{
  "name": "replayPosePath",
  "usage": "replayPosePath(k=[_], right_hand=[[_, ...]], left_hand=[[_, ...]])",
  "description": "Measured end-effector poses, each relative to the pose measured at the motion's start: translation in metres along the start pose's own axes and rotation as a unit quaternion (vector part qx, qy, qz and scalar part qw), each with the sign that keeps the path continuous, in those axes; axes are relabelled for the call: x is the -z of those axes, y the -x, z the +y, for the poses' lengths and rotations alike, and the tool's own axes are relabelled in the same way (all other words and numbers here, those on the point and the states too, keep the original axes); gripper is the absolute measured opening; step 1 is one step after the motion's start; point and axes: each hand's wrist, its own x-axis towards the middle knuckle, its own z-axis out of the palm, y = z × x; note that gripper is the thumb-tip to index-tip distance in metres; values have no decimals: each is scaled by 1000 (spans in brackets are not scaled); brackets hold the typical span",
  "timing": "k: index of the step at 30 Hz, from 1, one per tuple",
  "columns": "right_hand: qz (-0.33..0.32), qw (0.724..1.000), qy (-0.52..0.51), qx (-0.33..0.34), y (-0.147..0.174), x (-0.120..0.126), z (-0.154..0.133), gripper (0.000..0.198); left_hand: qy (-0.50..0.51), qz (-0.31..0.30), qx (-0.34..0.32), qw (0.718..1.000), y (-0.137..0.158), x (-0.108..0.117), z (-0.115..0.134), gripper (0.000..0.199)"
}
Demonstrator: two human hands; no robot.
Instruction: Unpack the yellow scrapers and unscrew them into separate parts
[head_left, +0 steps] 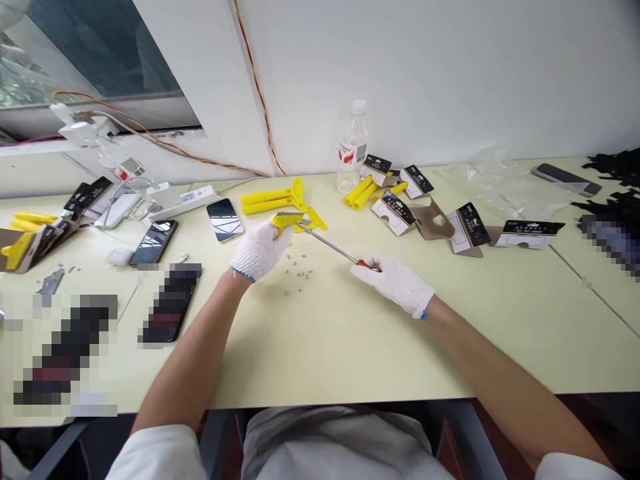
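At ten o'clock, just off the centre of my view, the yellow scraper (285,219) is under work! Left hand (261,249) in its white glove has it firmly grasped; right hand (396,279), out at four o'clock, is curled round the red grip of the screwdriver (331,245). The shaft points back toward ten o'clock, tip at the scraper's head; whether it's seated in a screw, I can't tell. I'd call this piece partway through, though screw going in or coming out, I can't say. Down at seven o'clock, what look like loose screws (300,274) lie scattered on the table (350,353). Farther out at ten, yellow handles (267,197) lie unheld, and a yellow head (318,219) sits at twelve, so I judge plenty is left. Between two and three: folded cards (468,225), none in hand.
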Motion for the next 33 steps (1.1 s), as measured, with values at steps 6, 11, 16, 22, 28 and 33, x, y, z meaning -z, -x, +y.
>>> replayPosePath(k=[6,11,16,22,28,33], right_hand=[[-81,994,-62,-29,3,0,-3,64],[-28,999,-20,-9,3,-1,-4,53],[-90,993,-74,-17,5,0,-2,63],[-32,998,-38,-26,5,2,-6,53],[-71,997,14,12,2,8,2,60],[26,994,94,50,-1,11,7,49]], left_hand=[[10,-6,7,1000,1,0,2,20],[3,-3,5,1000,1,3,3,21],[-6,-3,7,1000,1,3,3,22],[-5,4,6,1000,0,4,1,25],[-8,-19,6,1000,1,1,-2,33],[-12,-27,11,1000,0,-3,-2,32]])
